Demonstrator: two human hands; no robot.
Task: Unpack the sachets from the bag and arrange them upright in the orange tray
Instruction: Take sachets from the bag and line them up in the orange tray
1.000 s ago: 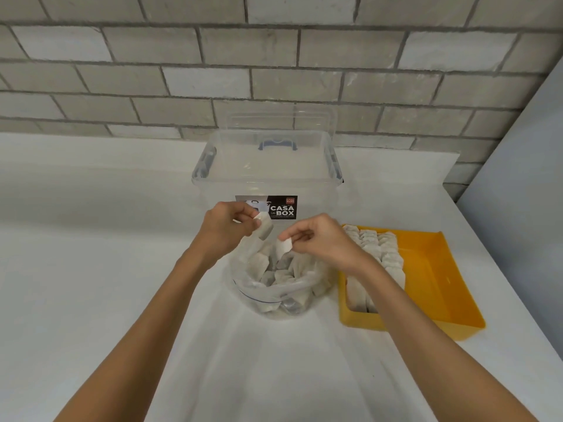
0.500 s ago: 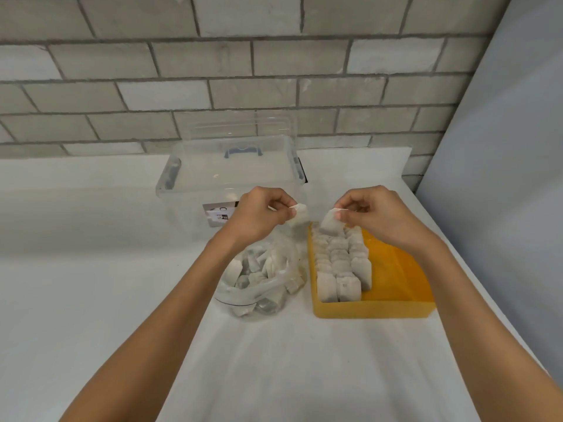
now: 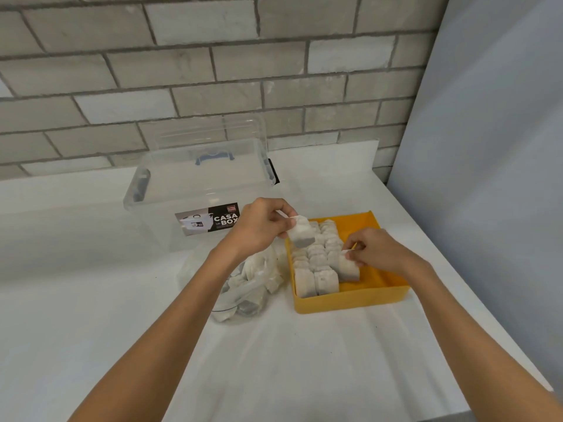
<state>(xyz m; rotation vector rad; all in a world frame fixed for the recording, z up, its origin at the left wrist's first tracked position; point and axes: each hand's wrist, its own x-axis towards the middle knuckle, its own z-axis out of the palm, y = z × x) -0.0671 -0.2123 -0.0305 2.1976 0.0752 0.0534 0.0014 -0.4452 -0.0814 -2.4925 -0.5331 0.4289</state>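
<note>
My left grip (image 3: 262, 226) is closed round one sachet (image 3: 301, 233), pinching its top edge so it hangs over the left rear part of the orange tray (image 3: 350, 300). My right grip (image 3: 374, 251) pinches a second sachet (image 3: 347, 264), upright inside the tray and against the packed sachets (image 3: 316, 260) that stand in rows along its left side. The bag (image 3: 243, 284), with more sachets in it, lies slumped on the white worktop (image 3: 91, 300) just left of the tray. A clear lidded box (image 3: 195, 184) stands behind the bag
</note>
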